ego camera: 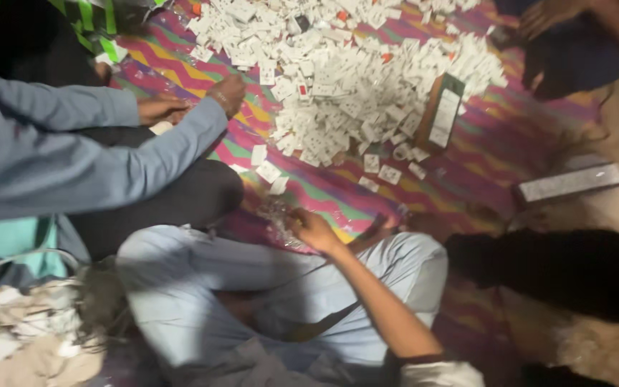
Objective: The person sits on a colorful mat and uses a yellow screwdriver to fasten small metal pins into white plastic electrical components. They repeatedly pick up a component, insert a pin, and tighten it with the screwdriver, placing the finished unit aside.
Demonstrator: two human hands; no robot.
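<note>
The right hand (314, 229) reaches over the knee to a crinkled clear wrapper (275, 213) at the mat's (510, 136) near edge; its fingers curl on it, grip blurred. The left hand is out of view. I judge sorting is underway: the small white parts (352, 86) heaped mid-mat need picking next. A long white-labelled box (442, 111) lies at the heap's right edge.

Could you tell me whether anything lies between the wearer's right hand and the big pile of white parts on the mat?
Nothing solid blocks it. Between the right hand and the pile of white parts lies striped mat with a few loose white pieces. The co-worker's hands reach in from the left.
</note>
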